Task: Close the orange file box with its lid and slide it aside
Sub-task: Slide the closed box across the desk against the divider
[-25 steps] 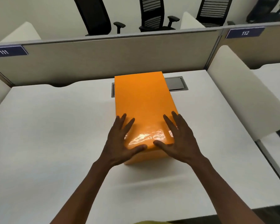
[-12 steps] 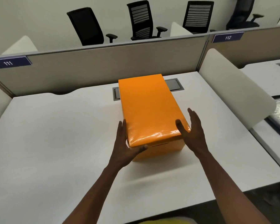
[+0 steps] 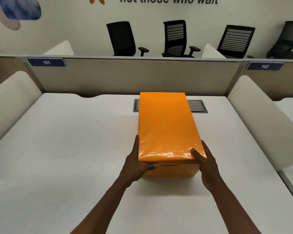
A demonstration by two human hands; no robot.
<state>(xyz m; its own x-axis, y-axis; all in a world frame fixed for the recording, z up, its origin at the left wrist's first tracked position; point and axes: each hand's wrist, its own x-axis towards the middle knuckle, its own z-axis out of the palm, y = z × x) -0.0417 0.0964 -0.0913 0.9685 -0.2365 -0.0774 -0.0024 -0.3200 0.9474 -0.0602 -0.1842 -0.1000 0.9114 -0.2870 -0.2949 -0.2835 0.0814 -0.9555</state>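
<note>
The orange file box (image 3: 174, 170) stands on the white desk (image 3: 66, 149), a little right of centre, its long side running away from me. Its glossy orange lid (image 3: 166, 125) sits flat on top and covers it fully. My left hand (image 3: 136, 163) presses against the box's near left corner, thumb across the front just below the lid's edge. My right hand (image 3: 204, 159) clasps the near right corner, thumb resting on the lid's top. What is inside the box is hidden.
A grey cable hatch (image 3: 197, 106) is set into the desk behind the box. Beige partitions (image 3: 125, 76) close the far edge, and rounded white dividers stand at the left (image 3: 10, 98) and right (image 3: 260, 115). Black office chairs (image 3: 176, 38) stand beyond.
My hands have left the lid's top and dropped to the box's near corners, now gripping its sides. My head has tilted up, bringing more of the far wall into sight.
</note>
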